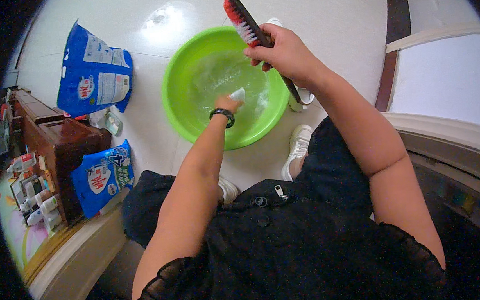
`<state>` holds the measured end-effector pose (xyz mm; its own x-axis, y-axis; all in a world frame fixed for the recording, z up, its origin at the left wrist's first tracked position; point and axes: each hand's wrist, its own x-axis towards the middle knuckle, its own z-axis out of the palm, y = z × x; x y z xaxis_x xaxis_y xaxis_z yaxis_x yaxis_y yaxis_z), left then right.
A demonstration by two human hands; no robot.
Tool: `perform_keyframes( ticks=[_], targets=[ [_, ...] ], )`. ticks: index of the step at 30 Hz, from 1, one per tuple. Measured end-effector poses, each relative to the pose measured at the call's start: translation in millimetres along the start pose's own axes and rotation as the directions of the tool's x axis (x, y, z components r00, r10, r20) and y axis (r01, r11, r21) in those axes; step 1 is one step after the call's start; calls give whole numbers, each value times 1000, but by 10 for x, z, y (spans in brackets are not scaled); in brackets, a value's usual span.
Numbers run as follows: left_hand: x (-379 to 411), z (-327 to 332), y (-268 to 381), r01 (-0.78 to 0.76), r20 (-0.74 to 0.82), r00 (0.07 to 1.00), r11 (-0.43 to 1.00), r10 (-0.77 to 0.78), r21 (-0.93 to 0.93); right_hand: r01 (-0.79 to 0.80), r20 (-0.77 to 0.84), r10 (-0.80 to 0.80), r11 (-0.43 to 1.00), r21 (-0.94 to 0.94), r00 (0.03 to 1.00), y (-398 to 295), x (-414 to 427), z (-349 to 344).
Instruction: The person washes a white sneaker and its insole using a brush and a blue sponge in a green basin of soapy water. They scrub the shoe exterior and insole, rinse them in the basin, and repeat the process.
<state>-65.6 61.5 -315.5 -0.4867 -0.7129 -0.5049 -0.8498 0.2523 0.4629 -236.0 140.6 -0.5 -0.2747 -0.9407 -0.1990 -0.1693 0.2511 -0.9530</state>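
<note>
My left hand (228, 103), blurred and with a dark bead bracelet at its wrist, is down in a round green plastic basin (172, 113) of cloudy water. A small white object (238, 94) shows at its fingers; blur hides what it is. My right hand (285, 51) grips a scrubbing brush (255, 27) by its dark handle, above the basin's right rim. The brush has red and white bristles, which face left, and its handle end points down towards me. Behind that hand and handle, a white shoe (303, 100) on the floor is partly hidden.
Two blue detergent bags (90, 77) (104, 177) stand at the left, near a dark wooden cabinet (65, 138). Several small bottles (39, 204) stand further left. My feet in white sneakers (299, 147) are close before the basin on the pale tiled floor (330, 7).
</note>
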Motion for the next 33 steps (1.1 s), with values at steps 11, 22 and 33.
perform_keyframes(
  ticks=[11, 22, 33],
  targets=[
    [-416, -1436, 593, -138, -153, 988, 448, 3, -883, 93, 13, -97, 977, 190, 995, -211, -85, 4],
    [-1014, -2486, 818, -455, -262, 891, 715, 371, -531, 112, -28, -108, 956, 272, 994, -254, -187, 19],
    [-1037, -2241, 1097, -149, -79, 981, 434, 176, -889, 126, -87, -108, 963, 238, 990, -129, -68, 25]
  ],
)
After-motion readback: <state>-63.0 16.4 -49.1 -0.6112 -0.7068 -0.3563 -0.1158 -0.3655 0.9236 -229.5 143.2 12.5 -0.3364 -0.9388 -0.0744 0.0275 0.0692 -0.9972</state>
